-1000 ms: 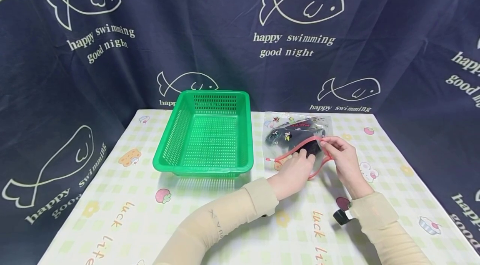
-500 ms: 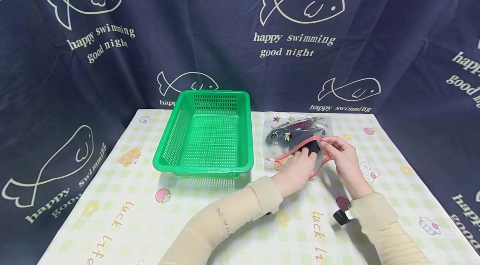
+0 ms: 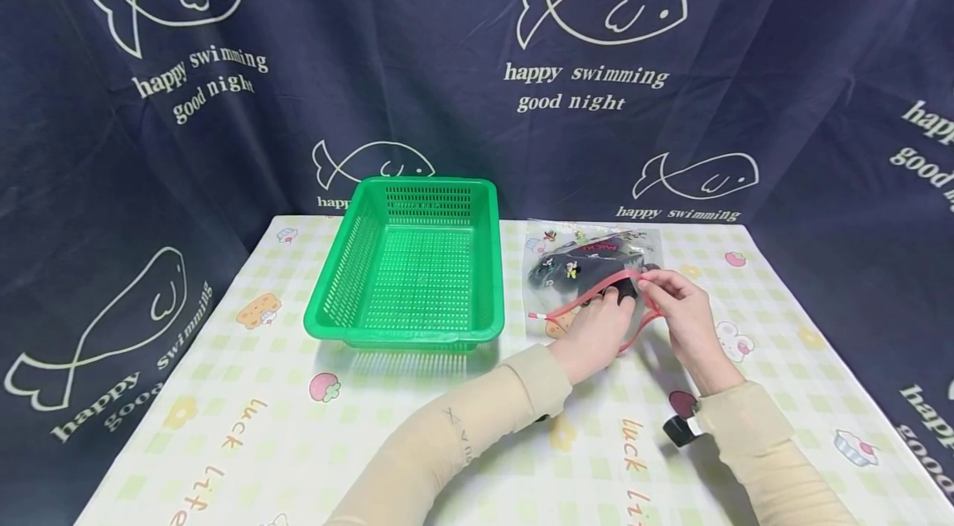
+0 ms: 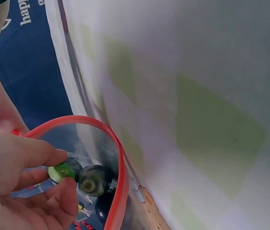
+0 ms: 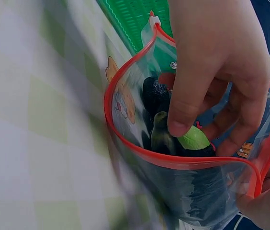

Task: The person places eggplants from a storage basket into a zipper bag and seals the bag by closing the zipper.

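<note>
A clear zip bag (image 3: 544,277) with a red zip edge and printed cartoon figures lies on the table, its mouth spread wide. Dark eggplants (image 5: 161,136) show inside. My left hand (image 3: 596,335) reaches through the opening. Its thumb and fingers pinch the green cap of one eggplant (image 4: 63,172), whose body is mostly hidden. Beside it lies another dark eggplant (image 4: 94,180). My right hand (image 3: 686,319) pinches the red edge at the bag's right side and holds the mouth apart.
To the bag's left stands a green plastic basket (image 3: 404,335) with perforated walls, nothing visible inside. A checked, printed cloth covers the table (image 3: 283,427). A dark blue curtain (image 3: 462,37) with fish drawings hangs behind.
My left hand and sleeve have shifted slightly to the right, at the bag's mouth. My right hand keeps its hold on the red edge, and the basket has stayed put.
</note>
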The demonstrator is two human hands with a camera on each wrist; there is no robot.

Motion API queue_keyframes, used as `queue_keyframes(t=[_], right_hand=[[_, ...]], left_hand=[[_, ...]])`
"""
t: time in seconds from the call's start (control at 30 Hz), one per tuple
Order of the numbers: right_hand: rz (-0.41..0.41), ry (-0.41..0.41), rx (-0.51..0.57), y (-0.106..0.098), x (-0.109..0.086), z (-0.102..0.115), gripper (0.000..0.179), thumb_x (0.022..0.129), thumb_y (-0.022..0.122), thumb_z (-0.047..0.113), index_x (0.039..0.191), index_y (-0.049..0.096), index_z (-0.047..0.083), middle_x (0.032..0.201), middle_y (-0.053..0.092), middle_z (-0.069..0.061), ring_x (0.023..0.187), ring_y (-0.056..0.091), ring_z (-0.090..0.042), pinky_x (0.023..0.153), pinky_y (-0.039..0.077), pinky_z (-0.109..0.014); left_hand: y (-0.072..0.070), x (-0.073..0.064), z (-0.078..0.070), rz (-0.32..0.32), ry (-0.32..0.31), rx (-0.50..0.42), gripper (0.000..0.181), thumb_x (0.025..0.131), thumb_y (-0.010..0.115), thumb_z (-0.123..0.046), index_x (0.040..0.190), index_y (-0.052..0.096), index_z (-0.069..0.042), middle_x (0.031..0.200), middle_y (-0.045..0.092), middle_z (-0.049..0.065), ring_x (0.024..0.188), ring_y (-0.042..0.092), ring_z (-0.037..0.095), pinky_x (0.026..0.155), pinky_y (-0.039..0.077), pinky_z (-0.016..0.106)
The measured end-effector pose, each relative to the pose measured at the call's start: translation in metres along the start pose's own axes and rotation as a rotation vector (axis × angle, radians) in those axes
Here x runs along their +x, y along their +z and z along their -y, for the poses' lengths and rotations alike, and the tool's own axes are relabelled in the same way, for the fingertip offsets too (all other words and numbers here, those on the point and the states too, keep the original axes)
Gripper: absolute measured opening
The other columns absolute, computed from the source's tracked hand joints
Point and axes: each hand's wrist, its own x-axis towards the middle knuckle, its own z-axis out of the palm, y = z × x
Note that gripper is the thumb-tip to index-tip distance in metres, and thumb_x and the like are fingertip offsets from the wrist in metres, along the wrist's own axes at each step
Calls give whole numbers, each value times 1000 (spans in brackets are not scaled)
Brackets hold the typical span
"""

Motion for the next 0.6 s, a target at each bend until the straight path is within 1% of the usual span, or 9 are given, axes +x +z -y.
queue_keyframes(t=[0.13, 0.27, 0.47, 0.6], right_hand=[[0, -2, 4, 0, 0, -1, 8, 86, 66, 3, 89, 69, 11, 78, 65, 7, 68, 57, -2, 62, 48, -14], [-4, 0, 1, 0, -1, 0, 9, 86, 66, 3, 89, 69, 11, 78, 65, 7, 69, 57, -2, 62, 47, -14], [-6, 3, -11, 0, -1, 1, 9, 86, 66, 4, 90, 69, 11, 79, 66, 9, 69, 56, -2, 62, 46, -14], [-3, 3, -7, 1, -1, 0, 9, 86, 67, 4, 90, 69, 12, 79, 66, 9, 70, 56, -2, 62, 46, -14]], left_hand=[[4, 3, -1, 6, -9, -3, 36, 88, 62, -13, 121, 50, -12, 111, 57, 6, 83, 60, 16, 66, 52, 24], [6, 6, -1, 20, -11, -5, 36, 89, 61, -12, 123, 50, -12, 112, 57, 6, 85, 60, 15, 69, 52, 23], [5, 9, 0, 46, -15, -31, 34, 89, 60, -10, 122, 50, -12, 110, 57, 5, 81, 61, 12, 66, 52, 22], [5, 8, 2, 41, -5, -38, 34, 89, 59, -9, 121, 49, -13, 106, 57, 3, 80, 61, 11, 65, 52, 22]])
